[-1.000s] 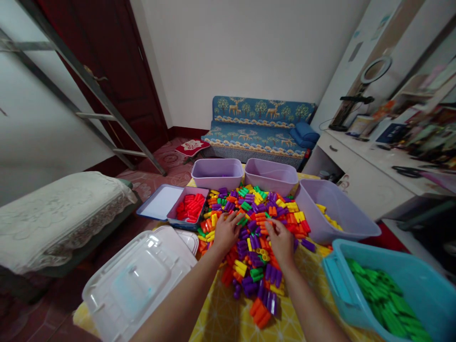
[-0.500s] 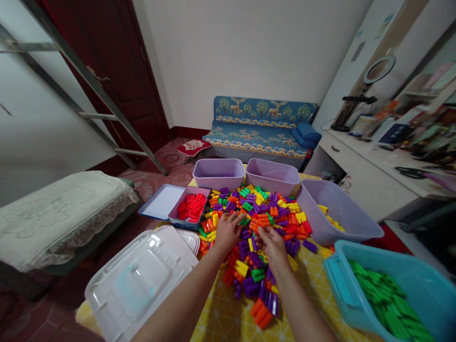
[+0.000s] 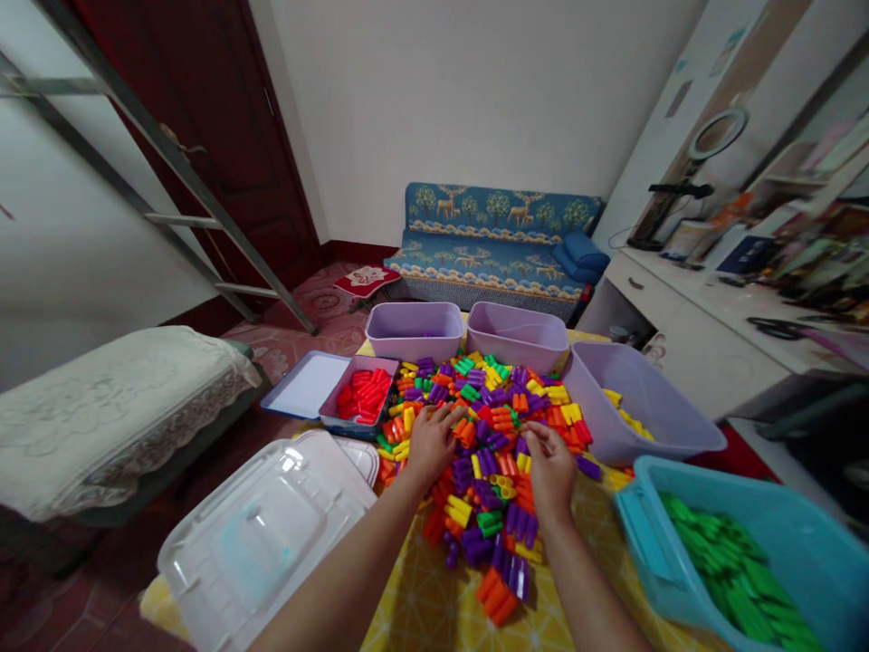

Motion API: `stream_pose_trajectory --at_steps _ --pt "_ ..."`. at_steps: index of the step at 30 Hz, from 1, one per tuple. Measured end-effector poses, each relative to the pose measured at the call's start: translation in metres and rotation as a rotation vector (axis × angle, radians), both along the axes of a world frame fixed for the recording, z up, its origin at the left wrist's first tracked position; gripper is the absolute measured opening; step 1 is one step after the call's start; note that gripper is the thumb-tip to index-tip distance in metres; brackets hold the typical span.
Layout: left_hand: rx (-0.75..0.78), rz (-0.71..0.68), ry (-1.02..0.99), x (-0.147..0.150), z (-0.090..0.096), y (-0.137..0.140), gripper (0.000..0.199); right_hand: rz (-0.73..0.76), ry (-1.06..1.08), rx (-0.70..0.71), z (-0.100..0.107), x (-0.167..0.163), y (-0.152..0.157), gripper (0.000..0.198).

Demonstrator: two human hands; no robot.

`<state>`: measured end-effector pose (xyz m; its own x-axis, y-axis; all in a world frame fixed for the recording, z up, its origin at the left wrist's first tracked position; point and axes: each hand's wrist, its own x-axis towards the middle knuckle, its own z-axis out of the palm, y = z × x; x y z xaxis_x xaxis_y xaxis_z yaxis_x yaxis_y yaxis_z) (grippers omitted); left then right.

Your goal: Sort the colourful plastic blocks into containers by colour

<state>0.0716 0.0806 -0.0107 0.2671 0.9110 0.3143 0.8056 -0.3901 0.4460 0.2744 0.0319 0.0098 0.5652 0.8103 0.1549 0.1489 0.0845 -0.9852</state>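
A pile of small plastic tube-like toy pieces [image 3: 485, 462] in orange, purple, yellow, green and red spreads over the table. At the pile's left side, my left hand [image 3: 433, 445] has its thumb and fingers around an orange toy piece [image 3: 465, 432]. My right hand [image 3: 551, 464] reaches into the right side of the pile, with thumb and index finger pinched together. Whatever lies between those fingertips is too small to make out. Green and orange pieces lie beside them.
Lilac bins [image 3: 415, 349] stand behind and right of the pile. A box [image 3: 339, 409] of red pieces sits left, above white lids [image 3: 264, 534]. A turquoise bin [image 3: 652, 534] at right holds green pieces. The sofa [image 3: 495, 244] is beyond.
My right hand has moved to the right, away from the orange pieces in the middle. An orange piece now shows at my left fingers, where green showed before.
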Motion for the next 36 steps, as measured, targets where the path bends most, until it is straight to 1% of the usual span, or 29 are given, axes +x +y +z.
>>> stream_pose_trajectory --at_steps 1,3,5,8,14,18,20,22,23,25,28,29,33,36 --pt "0.004 -0.001 -0.001 0.000 0.000 0.000 0.059 -0.076 -0.084 0.002 -0.006 0.010 -0.001 0.037" --pt "0.018 0.002 -0.004 0.000 -0.001 0.001 0.056 -0.130 -0.229 -0.034 -0.017 0.026 -0.002 0.042" --pt "0.032 0.007 -0.006 0.000 -0.002 0.001 0.055 -0.090 -0.334 -0.082 -0.026 0.033 -0.001 0.048" --pt "0.037 0.008 -0.010 0.000 -0.003 0.001 0.054 0.007 -0.431 -0.087 -0.031 0.026 0.005 0.055" --pt "0.022 0.004 -0.016 0.000 -0.002 0.001 0.052 0.266 -0.538 -0.031 -0.021 -0.014 0.021 0.054" --pt "0.011 -0.003 -0.009 -0.001 0.000 0.001 0.053 0.337 -0.615 0.010 -0.015 -0.028 0.019 0.043" --pt "-0.010 -0.006 0.005 -0.001 0.001 0.001 0.060 0.365 -0.640 -0.007 -0.011 -0.030 0.016 0.034" --pt "-0.035 -0.005 0.016 -0.001 0.002 0.000 0.069 0.363 -0.660 -0.026 -0.007 -0.030 0.014 0.025" --pt "-0.045 -0.005 0.018 -0.002 0.003 0.000 0.071 0.350 -0.664 -0.023 -0.005 -0.030 0.015 0.024" --pt "-0.058 -0.005 0.016 -0.002 0.005 -0.001 0.073 0.320 -0.672 0.003 -0.002 -0.030 0.018 0.029" --pt "-0.071 -0.007 0.013 -0.001 0.006 -0.001 0.074 0.321 -0.750 0.018 0.001 -0.033 0.028 0.025" --pt "-0.074 -0.006 0.013 -0.001 0.006 -0.001 0.074 0.342 -0.789 0.000 0.001 -0.034 0.032 0.028" --pt "-0.090 0.001 0.018 -0.001 0.005 0.000 0.077 0.458 -0.906 -0.132 0.002 -0.041 0.043 0.052" --pt "-0.099 0.002 0.021 -0.001 0.005 0.000 0.077 0.507 -0.926 -0.227 0.002 -0.044 0.049 0.057"
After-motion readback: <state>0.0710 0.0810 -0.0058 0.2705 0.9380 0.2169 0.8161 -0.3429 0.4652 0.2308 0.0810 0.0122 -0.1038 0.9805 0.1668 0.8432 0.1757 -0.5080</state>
